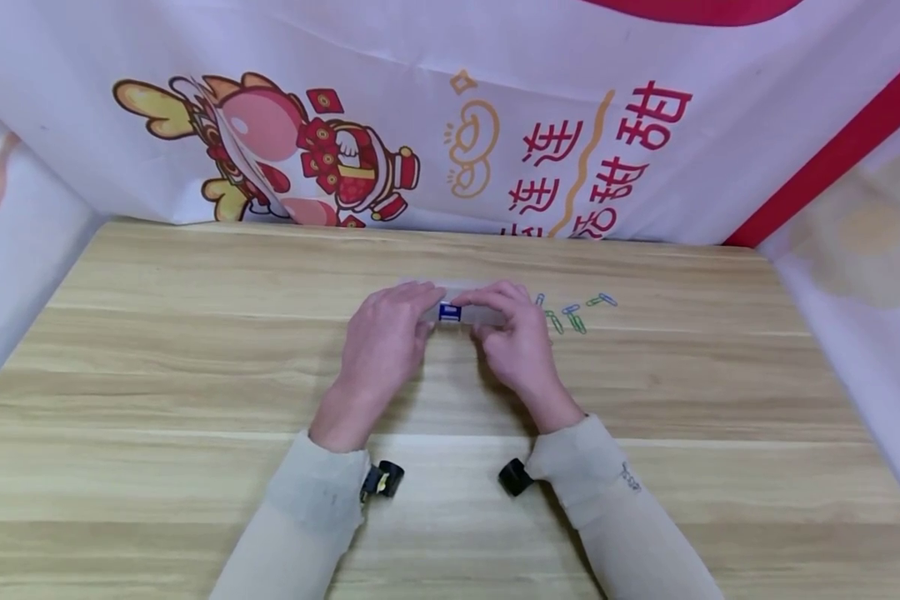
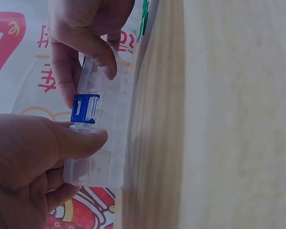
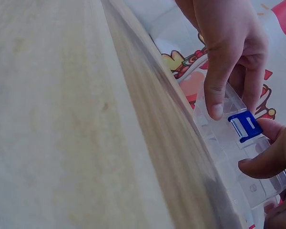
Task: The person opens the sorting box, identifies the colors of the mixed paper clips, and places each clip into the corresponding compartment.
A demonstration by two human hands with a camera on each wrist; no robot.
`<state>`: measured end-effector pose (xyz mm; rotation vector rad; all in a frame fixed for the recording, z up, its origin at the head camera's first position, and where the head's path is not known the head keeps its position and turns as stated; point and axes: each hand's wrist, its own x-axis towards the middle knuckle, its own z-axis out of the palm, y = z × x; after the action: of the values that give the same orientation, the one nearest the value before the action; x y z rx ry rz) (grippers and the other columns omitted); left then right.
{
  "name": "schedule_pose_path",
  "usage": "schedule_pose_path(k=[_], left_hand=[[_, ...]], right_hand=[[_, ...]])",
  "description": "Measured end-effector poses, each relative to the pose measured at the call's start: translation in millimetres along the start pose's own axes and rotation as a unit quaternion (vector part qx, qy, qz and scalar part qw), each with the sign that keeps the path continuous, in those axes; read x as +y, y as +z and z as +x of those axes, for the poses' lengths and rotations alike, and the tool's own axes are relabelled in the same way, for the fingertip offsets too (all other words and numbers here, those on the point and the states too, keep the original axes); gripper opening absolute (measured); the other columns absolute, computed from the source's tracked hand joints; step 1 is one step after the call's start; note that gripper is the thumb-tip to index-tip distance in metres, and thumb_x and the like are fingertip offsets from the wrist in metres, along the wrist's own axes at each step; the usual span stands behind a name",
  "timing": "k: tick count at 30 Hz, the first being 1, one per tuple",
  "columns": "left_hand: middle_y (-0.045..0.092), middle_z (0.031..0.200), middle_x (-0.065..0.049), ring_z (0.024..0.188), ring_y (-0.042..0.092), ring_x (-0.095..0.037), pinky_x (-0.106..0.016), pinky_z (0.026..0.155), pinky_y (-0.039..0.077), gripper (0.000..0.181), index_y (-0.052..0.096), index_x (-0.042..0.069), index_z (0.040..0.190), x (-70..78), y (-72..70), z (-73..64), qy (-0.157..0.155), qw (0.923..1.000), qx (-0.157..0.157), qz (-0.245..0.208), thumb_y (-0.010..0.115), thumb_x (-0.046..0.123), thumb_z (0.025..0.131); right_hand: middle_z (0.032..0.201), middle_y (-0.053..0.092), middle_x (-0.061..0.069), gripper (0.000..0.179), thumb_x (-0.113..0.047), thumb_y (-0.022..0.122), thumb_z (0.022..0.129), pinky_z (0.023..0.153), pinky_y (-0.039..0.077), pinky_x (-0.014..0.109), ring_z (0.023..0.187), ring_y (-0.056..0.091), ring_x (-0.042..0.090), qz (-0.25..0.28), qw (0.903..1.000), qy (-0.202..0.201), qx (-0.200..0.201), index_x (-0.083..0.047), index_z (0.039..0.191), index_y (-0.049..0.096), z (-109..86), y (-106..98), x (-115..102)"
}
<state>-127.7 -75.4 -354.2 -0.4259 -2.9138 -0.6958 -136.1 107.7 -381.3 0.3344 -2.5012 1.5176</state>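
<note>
A clear plastic compartment box (image 2: 102, 164) with a blue latch (image 1: 450, 312) stands on the wooden table, its latch side toward the person. My left hand (image 1: 386, 337) grips the left end, thumb on the front wall and fingers over the top. The right half is held by my right hand (image 1: 516, 333), its thumb also against the front. My right index finger reaches along the top to the blue latch, its tip right at the latch's upper edge, as the right wrist view (image 3: 245, 126) shows. Much of the box's top is hidden under both hands.
Several green and blue paper clips (image 1: 576, 323) lie loose on the table (image 1: 682, 375), just right of my right hand. Behind the table's far edge hangs a white printed cloth (image 1: 435, 50). Black wrist cameras (image 1: 516, 477) are strapped at both sleeves.
</note>
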Motion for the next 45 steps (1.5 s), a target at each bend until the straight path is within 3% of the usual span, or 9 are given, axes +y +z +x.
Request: schedule_pose_path(k=[3,5,11,15,19,22,31,36,45], left_hand=[[0.065,0.152,-0.008,0.146,0.059,-0.031,-0.049,0.129,0.041,0.049,0.068,0.014,0.145,-2.4,-2.7,0.4,-0.005,1.0,0.0,-0.007,0.074,0.001,0.098],[0.064,0.153,-0.009,0.147,0.058,-0.031,-0.049,0.13,0.04,0.05,0.067,0.013,0.145,-3.8,-4.0,0.4,-0.009,0.9999,-0.002,-0.012,0.074,0.0,0.097],[0.064,0.154,-0.009,0.147,0.058,-0.032,-0.049,0.13,0.04,0.05,0.067,0.013,0.145,-4.0,-4.3,0.6,-0.008,0.9998,-0.008,-0.015,0.073,0.0,0.097],[0.064,0.153,-0.009,0.147,0.058,-0.031,-0.049,0.129,0.041,0.048,0.068,0.013,0.145,-3.0,-4.0,0.3,-0.01,0.9999,-0.006,-0.012,0.074,0.002,0.098],[0.065,0.153,-0.009,0.146,0.059,-0.032,-0.049,0.129,0.041,0.048,0.068,0.014,0.144,-2.1,-4.1,0.2,-0.013,0.9999,-0.005,-0.01,0.074,0.003,0.098],[0.065,0.153,-0.009,0.146,0.059,-0.032,-0.05,0.129,0.042,0.048,0.068,0.014,0.144,-1.9,-3.8,-0.2,-0.014,0.9999,-0.005,-0.008,0.075,0.003,0.098],[0.064,0.153,-0.008,0.147,0.058,-0.032,-0.049,0.129,0.041,0.05,0.068,0.015,0.144,-2.6,-3.5,-2.2,-0.016,0.9998,-0.004,-0.007,0.076,0.003,0.097],[0.065,0.152,-0.008,0.147,0.059,-0.032,-0.049,0.128,0.042,0.049,0.069,0.015,0.144,-2.5,-2.8,-2.8,-0.014,0.9999,-0.003,-0.01,0.077,0.003,0.096],[0.065,0.152,-0.006,0.146,0.059,-0.03,-0.048,0.127,0.044,0.05,0.069,0.016,0.144,-1.3,-1.9,-1.3,-0.017,0.9998,-0.003,-0.008,0.078,0.005,0.096]], right_hand=[[0.115,0.081,0.009,0.036,0.026,0.056,0.076,0.121,0.046,0.048,0.122,0.065,0.027,0.014,0.9997,-0.018,0.009,-0.005,0.065,0.07,0.2,0,-2],[0.115,0.082,0.008,0.035,0.025,0.058,0.078,0.122,0.046,0.047,0.121,0.068,0.027,0.017,0.9996,-0.017,0.012,-0.006,0.062,0.066,0.0,0,-4],[0.116,0.082,0.003,0.026,0.015,0.069,0.088,0.126,0.042,0.048,0.123,0.068,0.022,-0.003,0.9999,0.01,0.005,-0.008,0.076,0.072,-0.2,-3,-6],[0.121,0.081,0.002,0.02,0.008,0.072,0.092,0.127,0.04,0.05,0.133,0.065,0.024,-0.011,0.9996,0.024,-0.001,-0.011,0.096,0.076,-0.6,-6,-6],[0.134,0.075,0.004,0.034,0.002,0.081,0.091,0.126,0.044,0.049,0.141,0.062,0.027,-0.025,0.9988,0.042,-0.006,-0.014,0.121,0.077,0.5,-11,-2],[0.144,0.07,0.007,0.044,-0.006,0.086,0.089,0.125,0.047,0.048,0.142,0.061,0.028,-0.04,0.9976,0.051,-0.021,-0.014,0.131,0.076,2.2,-18,2],[0.148,0.07,0.004,0.032,-0.02,0.085,0.094,0.126,0.045,0.049,0.145,0.06,0.025,-0.084,0.9932,0.044,-0.067,-0.017,0.126,0.08,6.5,-28,6],[0.15,0.068,0.003,0.032,-0.022,0.084,0.096,0.126,0.045,0.049,0.145,0.06,0.023,-0.079,0.9921,0.058,-0.079,-0.02,0.127,0.08,6.4,-31,6],[0.151,0.068,0.002,0.035,-0.022,0.084,0.095,0.132,0.033,0.056,0.154,0.05,0.021,-0.092,0.9915,0.047,-0.079,-0.02,0.13,0.078,7.5,-35,8]])
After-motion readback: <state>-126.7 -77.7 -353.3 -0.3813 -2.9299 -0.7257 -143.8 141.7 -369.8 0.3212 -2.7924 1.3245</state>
